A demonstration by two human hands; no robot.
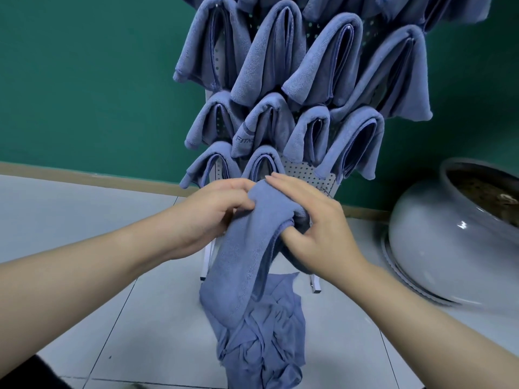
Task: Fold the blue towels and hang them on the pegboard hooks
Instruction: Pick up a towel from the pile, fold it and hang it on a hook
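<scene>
We see a person's two bare hands working a folded blue towel [247, 248] at the foot of a white pegboard [306, 171] that stands against a green wall [84, 80]. The left hand [207, 217] grips the towel's top fold from the left, fingers curled into the cloth; the right hand [317, 220] lies over the fold from the right, its upper fingers nearly straight on top and its thumb and a lower finger tucked under the towel's edge, pinching it. The towel's long axis runs from the folded end, held just in front of the board's bare lower right section, down and slightly leftward toward the floor, so the fold points up at the board and the loose end points down. That lower end hangs over, and seems to touch, a crumpled heap of blue cloth [261, 341] lying on the pale tiled floor [84, 209]. Above the hands we count rows of folded hung towels [269, 57] draped over the board's hooks, each hanging with its fold uppermost; one carries a dark band with partial lettering. To the right, a large grey glazed pot [449, 234] stands on the floor.
</scene>
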